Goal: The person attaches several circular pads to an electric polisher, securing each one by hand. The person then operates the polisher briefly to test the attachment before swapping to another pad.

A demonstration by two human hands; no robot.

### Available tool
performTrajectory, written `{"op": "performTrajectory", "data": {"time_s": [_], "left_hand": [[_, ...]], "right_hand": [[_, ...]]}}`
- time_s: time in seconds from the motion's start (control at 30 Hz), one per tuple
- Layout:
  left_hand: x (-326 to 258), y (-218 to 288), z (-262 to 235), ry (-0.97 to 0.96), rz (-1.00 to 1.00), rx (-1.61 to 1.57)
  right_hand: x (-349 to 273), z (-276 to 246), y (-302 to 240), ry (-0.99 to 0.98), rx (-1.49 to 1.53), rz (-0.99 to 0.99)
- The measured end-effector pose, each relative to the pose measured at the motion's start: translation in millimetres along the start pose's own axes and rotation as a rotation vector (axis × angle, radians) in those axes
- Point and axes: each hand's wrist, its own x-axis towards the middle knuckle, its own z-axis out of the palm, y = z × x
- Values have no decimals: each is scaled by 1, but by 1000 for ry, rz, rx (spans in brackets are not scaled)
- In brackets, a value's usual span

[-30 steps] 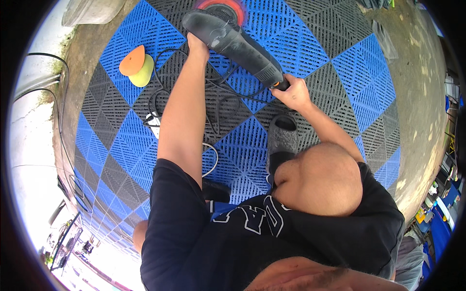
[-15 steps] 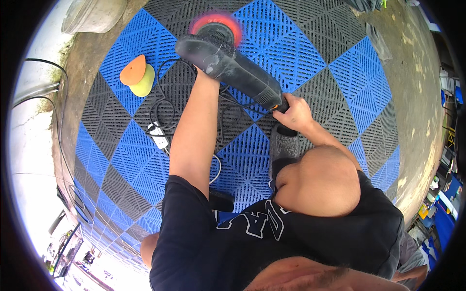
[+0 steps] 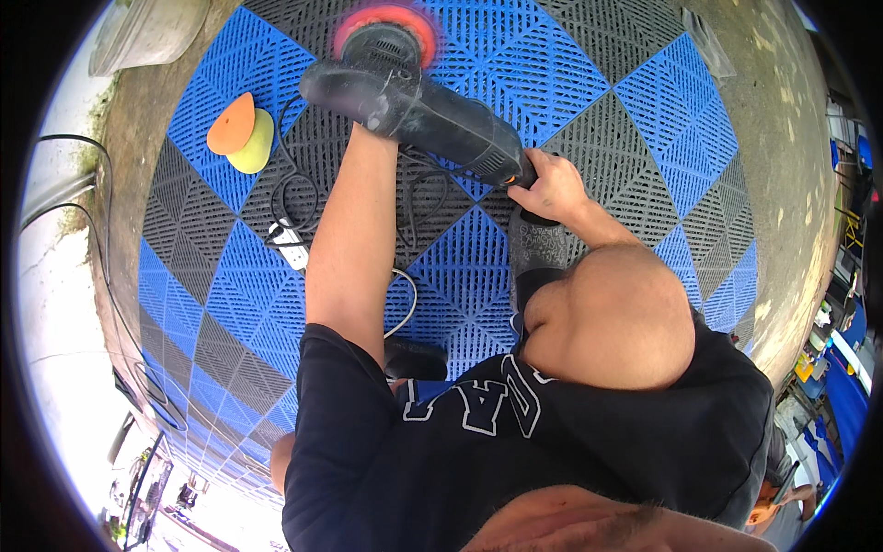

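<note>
A black electric polisher point(image 3: 451, 131) stretches across the upper middle, its head toward the far left and its tail toward me. The red pad point(image 3: 418, 26) on its head has a blurred rim. My left hand point(image 3: 374, 134) reaches beneath the polisher's head and holds it; its fingers are hidden by the tool's body. Around the rear handle, my right hand point(image 3: 552, 184) is closed. Left of the polisher, an orange foam pad point(image 3: 232, 125) partly overlaps a yellow pad point(image 3: 253, 152) on the floor.
Blue and black slatted tiles point(image 3: 262, 294) cover the floor. A black cord point(image 3: 276, 189) loops left of my forearm, by a white power strip point(image 3: 292, 247). A pale bucket point(image 3: 152, 32) stands far left. My bent knee point(image 3: 616, 317) rises at the right. Another person point(image 3: 773, 501) shows at lower right.
The polisher and both my hands sit a little farther up and left in the view. The floor, pads and bucket have shifted the same way. Both hands keep their hold.
</note>
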Motion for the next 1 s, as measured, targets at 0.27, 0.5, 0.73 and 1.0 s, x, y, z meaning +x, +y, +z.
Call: {"op": "performTrajectory", "data": {"time_s": [0.27, 0.5, 0.73, 1.0], "left_hand": [[-6, 1, 3, -21, 3, -26], [-17, 7, -2, -15, 4, -20], [-16, 11, -2, -14, 16, -11], [-17, 13, -2, -20, 25, -34]], "right_hand": [[-6, 9, 1, 48, 8, -67], [-14, 13, 0, 32, 67, -61], [-19, 11, 4, 39, 51, -64], [-28, 8, 10, 92, 121, -72]]}}
